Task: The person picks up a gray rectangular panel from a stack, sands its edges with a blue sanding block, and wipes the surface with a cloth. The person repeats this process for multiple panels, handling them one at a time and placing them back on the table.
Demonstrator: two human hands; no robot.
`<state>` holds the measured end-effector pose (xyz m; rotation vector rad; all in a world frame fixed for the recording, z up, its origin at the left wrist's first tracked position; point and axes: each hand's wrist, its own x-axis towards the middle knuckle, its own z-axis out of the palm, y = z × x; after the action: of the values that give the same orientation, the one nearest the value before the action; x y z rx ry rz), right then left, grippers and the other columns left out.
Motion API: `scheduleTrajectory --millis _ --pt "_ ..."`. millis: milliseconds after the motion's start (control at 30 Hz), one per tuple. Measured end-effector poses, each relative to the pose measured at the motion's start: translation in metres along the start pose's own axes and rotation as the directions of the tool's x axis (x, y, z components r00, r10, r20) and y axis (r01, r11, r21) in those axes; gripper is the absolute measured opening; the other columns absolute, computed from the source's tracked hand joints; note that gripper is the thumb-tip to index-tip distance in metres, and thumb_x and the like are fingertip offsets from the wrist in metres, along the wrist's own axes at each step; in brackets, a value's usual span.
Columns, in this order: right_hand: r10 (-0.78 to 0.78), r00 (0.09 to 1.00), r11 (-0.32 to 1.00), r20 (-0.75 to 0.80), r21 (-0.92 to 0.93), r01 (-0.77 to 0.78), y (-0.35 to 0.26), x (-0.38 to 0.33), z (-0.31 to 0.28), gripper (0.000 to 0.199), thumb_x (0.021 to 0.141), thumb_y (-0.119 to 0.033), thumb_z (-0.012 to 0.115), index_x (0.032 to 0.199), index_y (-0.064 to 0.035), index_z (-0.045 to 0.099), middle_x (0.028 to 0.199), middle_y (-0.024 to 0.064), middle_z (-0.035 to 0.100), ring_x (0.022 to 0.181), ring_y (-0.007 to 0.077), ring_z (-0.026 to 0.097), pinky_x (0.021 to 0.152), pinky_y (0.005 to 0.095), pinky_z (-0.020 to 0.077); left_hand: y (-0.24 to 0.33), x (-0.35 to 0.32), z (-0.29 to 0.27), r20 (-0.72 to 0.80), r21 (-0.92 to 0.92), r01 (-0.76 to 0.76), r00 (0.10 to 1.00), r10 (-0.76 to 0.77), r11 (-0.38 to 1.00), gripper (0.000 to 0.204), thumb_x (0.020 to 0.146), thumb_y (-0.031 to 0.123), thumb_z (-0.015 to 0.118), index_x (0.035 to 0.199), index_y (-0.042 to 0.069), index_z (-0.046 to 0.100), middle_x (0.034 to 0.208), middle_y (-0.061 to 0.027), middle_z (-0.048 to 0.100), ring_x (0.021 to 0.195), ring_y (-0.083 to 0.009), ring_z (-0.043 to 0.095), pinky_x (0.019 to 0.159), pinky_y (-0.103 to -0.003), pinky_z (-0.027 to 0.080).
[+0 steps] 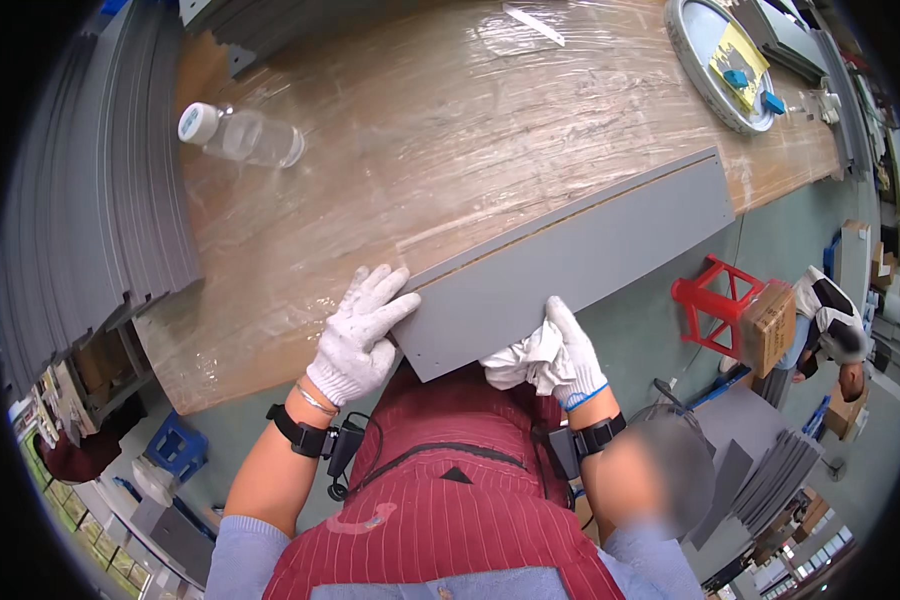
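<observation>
Maroon pinstriped apron (430,535) facing a flat, grey, rectangular panel (580,255) with a narrow brown groove.
White-gloved left hand (358,338), fingers loosely extended, touches the panel's left end; white-gloved right hand (572,362), partly curled with thumb raised, holds a crumpled white cloth (530,358) at the near edge. The panel extends beyond and rightward of both hands. Probably stiff, smooth and moderately light; best gripped along opposite long edges.

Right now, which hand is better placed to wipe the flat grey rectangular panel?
Probably the right hand: it holds a crumpled white cloth at the near edge of the grey panel; the left hand holds no cloth.
</observation>
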<state>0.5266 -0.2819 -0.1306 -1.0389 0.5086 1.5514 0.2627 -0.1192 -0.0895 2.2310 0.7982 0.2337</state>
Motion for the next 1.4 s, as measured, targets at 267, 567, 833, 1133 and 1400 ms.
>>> scheduleTrajectory --millis 267,567,833,1133,1400 --pt "-0.111 0.994 0.992 0.013 -0.06 0.111 -0.003 -0.037 0.033 0.036 0.102 -0.032 0.054 0.116 0.0014 0.058 0.098 0.0168 0.067 0.081 0.0278 0.067 0.067 0.0388 0.056 0.0 -0.005 0.009 0.051 0.231 -0.217 0.976 0.211 0.948 0.066 0.07 0.008 0.068 0.134 0.016 0.059 0.144 -0.0233 0.05 0.133 -0.0443 0.048 0.116 -0.059 0.031" --pt "-0.468 0.869 0.723 0.162 -0.494 0.482 -0.011 -0.097 0.101 0.031 0.1 -0.015 0.058 0.127 0.0014 0.058 0.113 0.0098 0.068 0.1 0.0184 0.067 0.086 0.031 0.0553 0.016 -0.012 -0.002 0.21 -0.682 0.36 0.93 -0.3 0.637 0.045 0.088 0.009 0.068 0.132 0.007 0.06 0.127 -0.0133 0.065 0.116 -0.0306 0.064 0.101 -0.048 0.051" --pt "-0.329 0.32 -0.597 0.888 -0.458 0.659 0.069 0.007 0.188 0.06 0.079 -0.039 0.071 0.132 -0.0118 0.062 0.145 0.0185 0.05 0.139 0.0393 0.041 0.112 0.0571 0.0312 -0.041 0.002 -0.034 0.314 -0.946 0.241 0.843 -0.436 -0.215 0.055 0.099 0.029 0.062 0.143 0.002 0.044 0.136 -0.0127 0.057 0.119 -0.0248 0.061 0.101 -0.041 0.054" --pt "-0.76 0.115 -0.647 0.64 -0.762 -0.027 -0.173 0.08 0.063 0.05 0.088 -0.036 0.067 0.134 -0.0152 0.063 0.14 0.0155 0.057 0.133 0.039 0.049 0.117 0.0534 0.0295 -0.041 0.001 -0.019 0.171 -0.974 0.226 0.665 -0.727 -0.023 0.04 0.091 0.004 0.062 0.13 -0.004 0.056 0.119 -0.014 0.066 0.104 -0.0269 0.068 0.095 -0.04 0.056" --pt "-0.975 0.196 0.186 -0.108 -0.879 0.44 -0.294 -0.01 -0.053 0.029 0.099 -0.026 0.064 0.117 -0.0041 0.065 0.076 0.0038 0.062 0.053 0.0135 0.056 0.046 0.0301 0.0398 -0.046 0.018 -0.013 0.118 -0.972 0.233 0.377 -0.919 -0.029 0.047 0.097 0.041 0.064 0.124 0.002 0.063 0.118 -0.007 0.066 0.106 -0.0211 0.063 0.094 -0.036 0.051"
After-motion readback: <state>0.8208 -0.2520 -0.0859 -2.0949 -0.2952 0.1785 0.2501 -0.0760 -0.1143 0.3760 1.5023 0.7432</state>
